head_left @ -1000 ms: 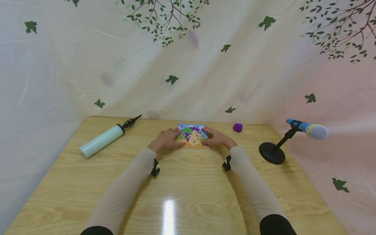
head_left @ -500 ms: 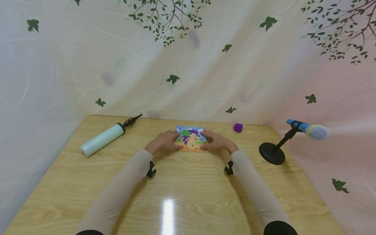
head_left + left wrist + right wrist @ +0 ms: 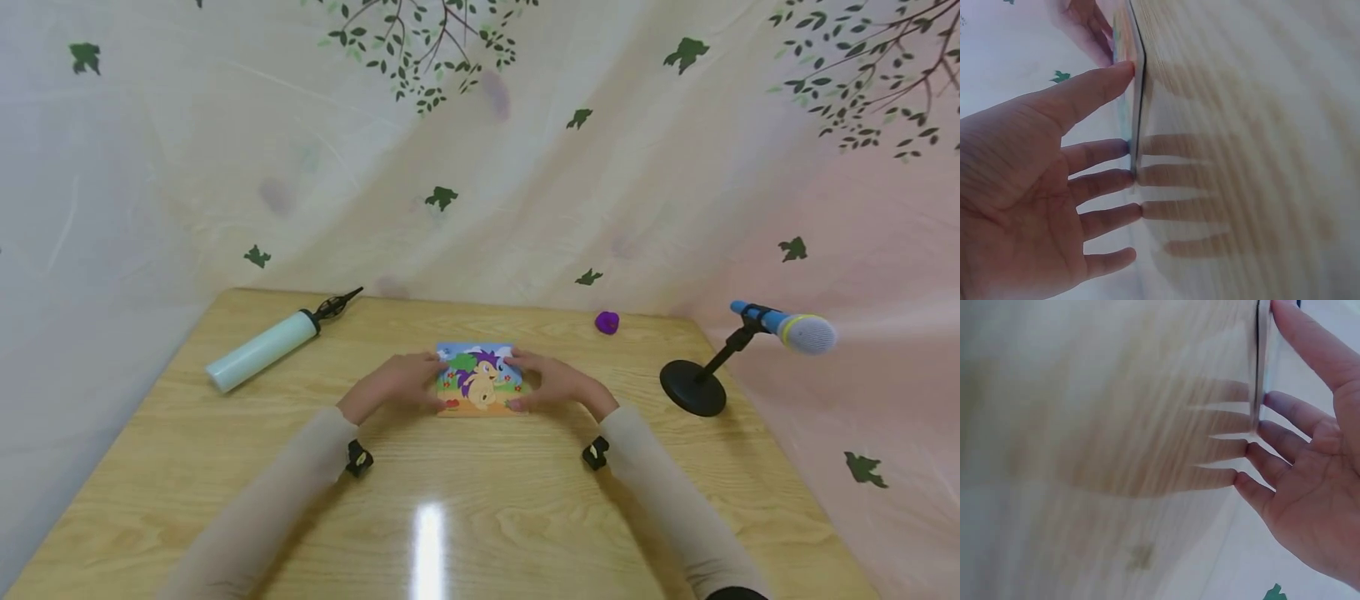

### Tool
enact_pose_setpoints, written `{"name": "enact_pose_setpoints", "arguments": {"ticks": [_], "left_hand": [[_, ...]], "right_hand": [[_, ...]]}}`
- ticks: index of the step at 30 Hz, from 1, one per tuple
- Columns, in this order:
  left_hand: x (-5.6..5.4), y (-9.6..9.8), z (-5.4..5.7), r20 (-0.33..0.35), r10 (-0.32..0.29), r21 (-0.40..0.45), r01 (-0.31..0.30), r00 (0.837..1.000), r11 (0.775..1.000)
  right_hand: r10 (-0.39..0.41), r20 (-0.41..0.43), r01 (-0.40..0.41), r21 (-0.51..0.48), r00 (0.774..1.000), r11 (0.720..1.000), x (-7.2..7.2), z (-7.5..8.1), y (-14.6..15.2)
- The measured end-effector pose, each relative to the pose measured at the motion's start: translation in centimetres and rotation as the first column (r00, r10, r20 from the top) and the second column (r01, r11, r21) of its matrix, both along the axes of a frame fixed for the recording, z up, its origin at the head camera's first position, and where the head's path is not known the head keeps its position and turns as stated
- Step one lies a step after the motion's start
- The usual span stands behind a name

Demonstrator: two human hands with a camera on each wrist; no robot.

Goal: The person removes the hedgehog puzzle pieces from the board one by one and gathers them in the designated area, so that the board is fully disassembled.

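A thin picture board (image 3: 480,383) with a cartoon purple hedgehog lies flat on the wooden table. My left hand (image 3: 397,383) is at its left side, thumb and fingertips touching the board. On the opposite side, my right hand (image 3: 558,385) touches it the same way. In the left wrist view the board (image 3: 1137,112) appears edge-on, and the fingers of the left hand (image 3: 1022,200) are nearly straight and spread. The right wrist view has the right hand (image 3: 1322,487) with extended fingers, its thumb and some fingertips against the board's edge (image 3: 1262,362).
A pale green balloon pump (image 3: 262,352) with a black nozzle lies at the back left. At the back right sits a small purple object (image 3: 607,322). A blue microphone (image 3: 787,325) on a black stand (image 3: 693,388) is near the right edge. A leaf-printed curtain (image 3: 510,217) hangs behind.
Both hands have drawn the picture board across the table toward me and slightly left. The pump, purple object and microphone stay where they were.
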State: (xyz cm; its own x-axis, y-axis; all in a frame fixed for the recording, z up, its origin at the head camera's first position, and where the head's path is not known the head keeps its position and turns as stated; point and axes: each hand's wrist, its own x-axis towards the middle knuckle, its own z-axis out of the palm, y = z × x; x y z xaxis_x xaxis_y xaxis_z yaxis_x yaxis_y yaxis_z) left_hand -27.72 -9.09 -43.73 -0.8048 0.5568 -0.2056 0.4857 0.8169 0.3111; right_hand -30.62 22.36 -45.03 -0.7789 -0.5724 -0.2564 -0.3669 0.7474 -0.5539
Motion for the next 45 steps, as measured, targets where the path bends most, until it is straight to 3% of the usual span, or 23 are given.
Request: {"name": "enact_pose_setpoints", "arguments": {"ticks": [10, 17, 25, 32, 40, 45], "left_hand": [[2.2, -1.5, 0.0, 0.007, -0.007, 0.019, 0.007, 1.0, 1.0], [2.7, -1.7, 0.2, 0.021, 0.013, 0.022, -0.013, 1.0, 1.0], [2.2, -1.8, -0.1, 0.005, -0.003, 0.025, 0.002, 1.0, 1.0], [1.7, -1.9, -0.1, -0.009, -0.025, 0.061, 0.025, 1.0, 0.998], [0.1, -1.5, -0.5, -0.058, 0.015, 0.144, -0.007, 0.998, 0.99], [-0.9, -0.9, -0.3, -0.05, 0.044, 0.154, -0.036, 0.998, 0.987]], "right_hand": [[0.025, -0.068, -0.025, -0.004, 0.997, 1.0, 1.7, 0.6, -0.8], [0.06, -0.148, -0.057, 0.024, 0.987, 0.998, 1.9, 1.1, -1.6], [0.046, -0.142, -0.037, 0.064, 0.989, 0.997, 1.9, 1.7, -1.9], [0.055, -0.138, -0.047, 0.055, 0.989, 0.997, 1.8, 1.3, -1.7], [0.065, -0.149, -0.055, 0.068, 0.987, 0.996, 1.7, 1.4, -1.8], [0.078, -0.156, -0.065, 0.091, 0.985, 0.994, 1.7, 1.7, -2.2]]}}
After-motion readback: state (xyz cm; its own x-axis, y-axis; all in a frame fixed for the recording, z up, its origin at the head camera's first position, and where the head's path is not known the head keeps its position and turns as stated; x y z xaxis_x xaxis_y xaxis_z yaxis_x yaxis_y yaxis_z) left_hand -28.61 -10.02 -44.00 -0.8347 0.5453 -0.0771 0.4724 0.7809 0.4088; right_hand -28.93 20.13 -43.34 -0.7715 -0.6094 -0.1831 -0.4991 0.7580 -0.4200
